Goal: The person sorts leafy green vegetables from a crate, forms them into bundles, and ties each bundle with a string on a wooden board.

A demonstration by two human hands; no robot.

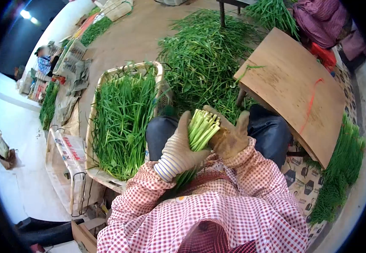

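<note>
A bunch of green leafy stalks point(203, 130) is between my two gloved hands, its pale cut ends upward and its leaves trailing down toward my lap. My left hand point(181, 152), in a light knit glove with a blue-striped cuff, wraps round the bunch from the left, thumb up. On the other side my right hand point(230, 137), in a brown-stained glove, cups against the stalks; some of its fingers are hidden behind them. Close by my left arm, a cream plastic crate point(91, 145) holds long leafy greens point(124, 122).
A big heap of loose greens point(204, 55) covers the floor ahead. At right a tilted wooden board point(292, 88) stands beside more greens point(339, 177). Another crate point(60, 168) is at left. Far left, a person point(44, 63) sits near crates.
</note>
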